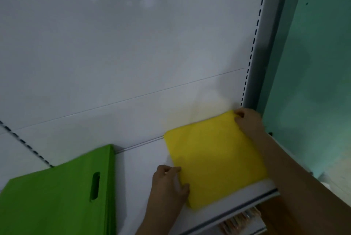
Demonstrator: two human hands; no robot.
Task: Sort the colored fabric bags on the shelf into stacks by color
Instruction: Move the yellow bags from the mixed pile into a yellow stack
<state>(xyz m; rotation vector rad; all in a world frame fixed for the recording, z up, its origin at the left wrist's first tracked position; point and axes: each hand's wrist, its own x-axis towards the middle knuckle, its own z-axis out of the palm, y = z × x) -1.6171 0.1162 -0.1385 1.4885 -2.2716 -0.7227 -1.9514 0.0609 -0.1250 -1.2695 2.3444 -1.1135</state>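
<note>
So far we have two colours apart on the white shelf [144,160]: the green bags [57,196] lie stacked at the left, and the yellow bag [214,160] lies flat at the right end, near the upright. Our left hand [168,183] grips its near left edge, fingers [174,169] curled over the fabric, while our right hand [248,120] pinches the far right corner. We judge the yellow bag is being squared up. Whether more bags remain unsorted we cannot tell from this view.
</note>
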